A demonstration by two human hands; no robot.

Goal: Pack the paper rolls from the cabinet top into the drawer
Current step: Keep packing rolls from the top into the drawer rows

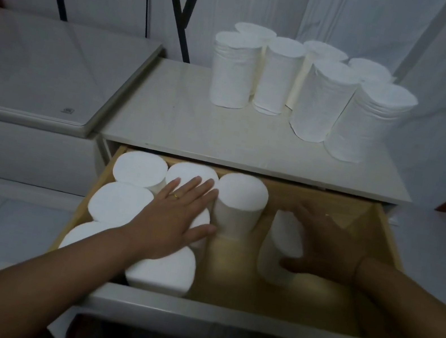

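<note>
We log one paper roll [281,247] right of centre in the open drawer [386,233], our right hand [327,246] with its grip wrapped around it. Our left hand [178,214] lies flat, fingers straight, on the upright packed rolls [120,204] at the drawer's left. Seven more rolls [274,73] stand clustered on the cabinet top [182,120].

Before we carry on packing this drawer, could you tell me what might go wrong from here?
The roll in the right hand looks tilted, apart from the packed rolls, and may tip over. These stand about level with the drawer rim, so they could catch under the cabinet top at closing.
</note>
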